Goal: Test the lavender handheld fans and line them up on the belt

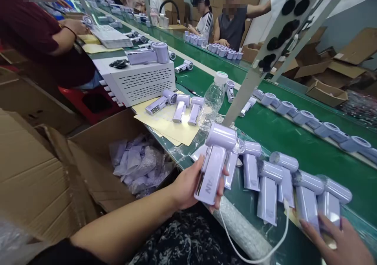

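Note:
My left hand (191,184) is wrapped round a lavender handheld fan (214,161), its round head up and its lettered flat handle facing me. A white cable (250,259) loops from below this hand toward the row of fans on the right. My right hand (338,233) reaches to the bench's near right, its fingers apart at the handle of a lavender fan (330,206) at the row's end. Whether those fingers touch it I cannot tell. Several more fans, among them one fan (268,194) in the middle, lie side by side between my hands.
A clear bottle (212,98) stands by a slanted metal post (241,96). Fans lie on yellow paper (185,133) beside a white vented box (141,80). Left below, a carton (97,151) holds bagged parts. A green conveyor (282,139) carries more fans; several people work along it.

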Tool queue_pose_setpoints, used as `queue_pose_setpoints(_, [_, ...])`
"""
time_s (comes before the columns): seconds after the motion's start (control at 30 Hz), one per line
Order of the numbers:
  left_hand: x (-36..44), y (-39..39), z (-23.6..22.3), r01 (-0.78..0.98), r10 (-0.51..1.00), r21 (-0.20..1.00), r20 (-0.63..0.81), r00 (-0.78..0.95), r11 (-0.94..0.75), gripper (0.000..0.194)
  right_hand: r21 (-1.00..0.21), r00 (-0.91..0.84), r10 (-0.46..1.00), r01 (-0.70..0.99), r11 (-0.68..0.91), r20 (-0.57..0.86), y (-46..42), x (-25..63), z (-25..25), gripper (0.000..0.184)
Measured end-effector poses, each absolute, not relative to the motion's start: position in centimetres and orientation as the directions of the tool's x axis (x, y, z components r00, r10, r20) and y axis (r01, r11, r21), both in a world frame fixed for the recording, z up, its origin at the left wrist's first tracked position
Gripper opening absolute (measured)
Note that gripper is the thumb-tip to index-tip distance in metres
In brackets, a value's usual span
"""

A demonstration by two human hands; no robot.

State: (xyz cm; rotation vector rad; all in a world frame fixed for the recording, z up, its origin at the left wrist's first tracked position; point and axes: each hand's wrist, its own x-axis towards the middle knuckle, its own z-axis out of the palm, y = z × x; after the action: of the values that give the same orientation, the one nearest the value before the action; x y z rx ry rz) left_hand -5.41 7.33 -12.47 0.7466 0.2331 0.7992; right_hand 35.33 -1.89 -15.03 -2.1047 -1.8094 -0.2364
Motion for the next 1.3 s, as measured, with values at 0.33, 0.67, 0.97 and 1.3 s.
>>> queue_pose_setpoints(0.33, [-1.6, 3.0, -11.2, 0.261, 0.825, 0.864, 0.259, 0.502, -0.430, 0.084, -0.995, 0.017, 1.000, -0.102, 0.017, 0.015, -4.3, 13.0, -12.1, 0.067])
queue_pose_setpoints(0.67, [-15.3, 17.7, -8.1, 0.915, 0.907, 0.398, 0.404, -0.115, -0.062, 0.038, -0.846, -0.388, 0.918, -0.461, -0.268, -0.080, -4.6, 15.4, -10.7, 0.045])
queue_pose_setpoints(0.97, [-19.1, 21.8, -12.3, 0.934, 0.939, 0.356, 0.329, -0.097, -0.028, 0.022, -0.797, -0.435, 0.897, -0.512, -0.321, -0.081, -5.5, 14.6, -9.3, 0.066])
queue_pose_setpoints(1.3, [-15.9, 18.6, -9.3, 0.764, 0.868, 0.645, 0.368, -0.335, 0.021, 0.011, -0.826, -0.388, 0.914, -0.471, -0.309, -0.121, -6.8, 15.2, -9.4, 0.064])
